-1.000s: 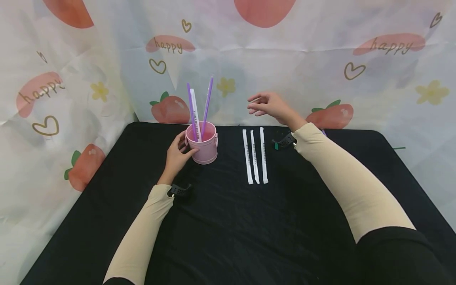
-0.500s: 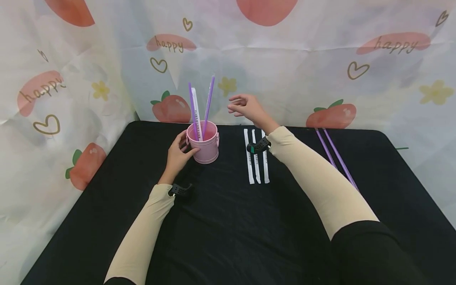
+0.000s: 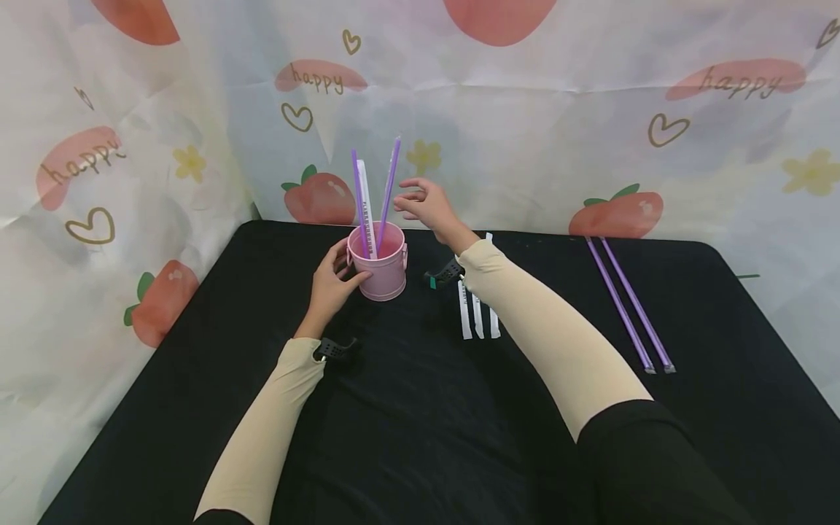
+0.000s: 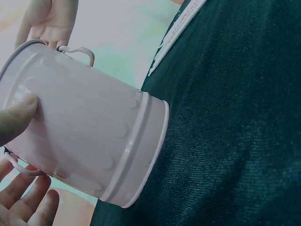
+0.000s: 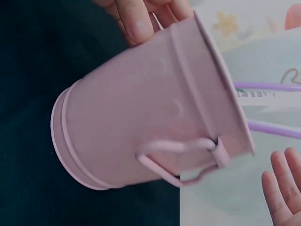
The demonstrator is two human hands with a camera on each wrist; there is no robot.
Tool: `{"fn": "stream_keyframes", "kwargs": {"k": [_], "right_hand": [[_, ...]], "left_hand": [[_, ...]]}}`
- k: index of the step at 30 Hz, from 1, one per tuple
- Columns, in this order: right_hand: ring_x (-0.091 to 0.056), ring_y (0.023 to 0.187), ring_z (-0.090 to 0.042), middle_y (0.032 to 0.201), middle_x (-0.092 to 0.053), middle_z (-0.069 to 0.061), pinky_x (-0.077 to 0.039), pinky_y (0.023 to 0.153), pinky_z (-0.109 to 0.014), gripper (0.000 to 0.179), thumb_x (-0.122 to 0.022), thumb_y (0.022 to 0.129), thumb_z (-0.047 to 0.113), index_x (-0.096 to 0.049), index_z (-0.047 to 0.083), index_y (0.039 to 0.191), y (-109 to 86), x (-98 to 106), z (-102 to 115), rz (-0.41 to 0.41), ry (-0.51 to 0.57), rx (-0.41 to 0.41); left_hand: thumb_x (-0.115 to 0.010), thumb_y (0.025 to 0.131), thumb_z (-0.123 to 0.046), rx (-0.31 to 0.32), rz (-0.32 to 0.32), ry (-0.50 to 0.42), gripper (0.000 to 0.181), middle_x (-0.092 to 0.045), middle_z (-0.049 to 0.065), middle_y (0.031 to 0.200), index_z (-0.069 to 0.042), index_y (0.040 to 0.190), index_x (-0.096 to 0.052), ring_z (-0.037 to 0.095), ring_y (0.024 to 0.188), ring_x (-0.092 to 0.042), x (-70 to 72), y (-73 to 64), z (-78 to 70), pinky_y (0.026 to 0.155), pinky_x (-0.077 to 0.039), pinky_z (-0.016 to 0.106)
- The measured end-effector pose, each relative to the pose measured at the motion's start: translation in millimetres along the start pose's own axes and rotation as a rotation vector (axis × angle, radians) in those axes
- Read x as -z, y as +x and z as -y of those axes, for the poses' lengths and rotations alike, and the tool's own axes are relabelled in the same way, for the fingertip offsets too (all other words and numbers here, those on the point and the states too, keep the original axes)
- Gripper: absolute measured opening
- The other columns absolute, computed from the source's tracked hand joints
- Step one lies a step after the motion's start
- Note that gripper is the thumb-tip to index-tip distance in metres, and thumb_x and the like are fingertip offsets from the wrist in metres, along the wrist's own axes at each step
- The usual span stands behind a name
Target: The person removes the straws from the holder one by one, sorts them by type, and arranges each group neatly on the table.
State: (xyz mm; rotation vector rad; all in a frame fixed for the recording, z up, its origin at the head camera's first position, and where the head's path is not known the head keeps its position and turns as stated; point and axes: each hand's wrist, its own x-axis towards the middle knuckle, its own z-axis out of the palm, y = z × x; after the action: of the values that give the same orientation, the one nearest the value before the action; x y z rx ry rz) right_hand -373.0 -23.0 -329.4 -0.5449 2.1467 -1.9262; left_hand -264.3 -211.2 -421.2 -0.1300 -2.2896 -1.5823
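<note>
A small pink bucket [image 3: 383, 281] with side handles stands upright on the black tablecloth. Two purple straws [image 3: 390, 182] and one white paper-wrapped straw [image 3: 367, 208] lean inside it. My left hand [image 3: 329, 292] holds the bucket from the left, its thumb [image 4: 21, 115] on the front wall and the other fingers around the side by a handle. My right hand [image 3: 429, 208] hovers just right of the purple straws, above rim height, fingers loosely bent and holding nothing. In the right wrist view its fingers [image 5: 284, 183] show apart from the bucket.
Several white paper-wrapped straws [image 3: 477, 317] lie side by side right of the bucket, partly hidden under my right forearm. Two long purple straws [image 3: 630, 306] lie farther right. A printed curtain [image 3: 512, 146] hangs right behind the table's back edge.
My right hand has moved left from above the white straws to beside the straws in the bucket, uncovering the purple straws on the right. The left hand stays on the bucket.
</note>
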Motion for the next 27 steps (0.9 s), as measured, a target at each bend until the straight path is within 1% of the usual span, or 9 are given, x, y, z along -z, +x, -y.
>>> {"fn": "stream_keyframes", "kwargs": {"k": [4, 8, 12, 17, 22, 27], "right_hand": [[-0.059, 0.112, -0.038, 0.125, -0.057, -0.028, -0.048, 0.098, -0.047, 0.044, -0.059, 0.091, 0.009, -0.046, -0.004, 0.131, 4.2, -7, -2, -0.009, 0.016, -0.016], [-0.06, 0.111, -0.037, 0.123, -0.059, -0.026, -0.051, 0.096, -0.042, 0.039, -0.058, 0.092, 0.01, -0.05, -0.004, 0.127, 7.4, -11, -4, -0.012, 0.017, -0.044], [-0.06, 0.112, -0.035, 0.122, -0.06, -0.026, -0.053, 0.094, -0.037, 0.037, -0.056, 0.093, 0.011, -0.052, -0.005, 0.126, 10.2, -13, -4, -0.005, 0.011, -0.092], [-0.06, 0.113, -0.034, 0.122, -0.06, -0.025, -0.053, 0.094, -0.035, 0.036, -0.054, 0.095, 0.011, -0.052, -0.005, 0.127, 14.1, -15, -1, 0.01, 0.015, -0.162], [-0.06, 0.114, -0.032, 0.123, -0.059, -0.025, -0.052, 0.095, -0.036, 0.034, -0.052, 0.096, 0.011, -0.054, -0.006, 0.126, 15.7, -17, 2, 0.036, 0.011, -0.199], [-0.06, 0.113, -0.033, 0.122, -0.059, -0.026, -0.052, 0.096, -0.036, 0.033, -0.05, 0.097, 0.009, -0.056, -0.007, 0.124, 16.3, -18, 2, 0.052, 0.01, -0.199]], "left_hand": [[-0.074, 0.079, -0.009, 0.001, 0.001, -0.005, 0.071, -0.046, 0.018, 0.139, -0.004, 0.14, -0.039, 0.032, 0.128, -0.047, -0.5, 0.5, -0.4, 0.107, -0.041, 0.046], [-0.075, 0.079, -0.011, 0.014, 0.009, -0.008, 0.073, -0.046, 0.017, 0.14, -0.005, 0.141, -0.038, 0.031, 0.129, -0.047, -0.3, 0.6, 0.3, 0.108, -0.041, 0.044], [-0.075, 0.078, -0.01, 0.024, 0.017, -0.022, 0.075, -0.044, 0.018, 0.142, -0.004, 0.142, -0.036, 0.032, 0.13, -0.045, -0.4, 0.8, 1.5, 0.109, -0.039, 0.045], [-0.075, 0.078, -0.01, 0.035, 0.016, -0.014, 0.075, -0.043, 0.017, 0.143, -0.005, 0.142, -0.036, 0.03, 0.131, -0.044, -0.2, 0.7, 1.0, 0.109, -0.039, 0.044], [-0.075, 0.079, -0.012, 0.013, 0.004, -0.001, 0.072, -0.046, 0.016, 0.141, -0.005, 0.141, -0.039, 0.029, 0.13, -0.046, -0.3, 0.8, 2.1, 0.107, -0.041, 0.044], [-0.073, 0.08, -0.006, 0.015, 0.017, 0.006, 0.07, -0.044, 0.022, 0.14, 0.002, 0.14, -0.037, 0.034, 0.13, -0.045, 2.6, -7.0, -23.5, 0.107, -0.041, 0.046]]}}
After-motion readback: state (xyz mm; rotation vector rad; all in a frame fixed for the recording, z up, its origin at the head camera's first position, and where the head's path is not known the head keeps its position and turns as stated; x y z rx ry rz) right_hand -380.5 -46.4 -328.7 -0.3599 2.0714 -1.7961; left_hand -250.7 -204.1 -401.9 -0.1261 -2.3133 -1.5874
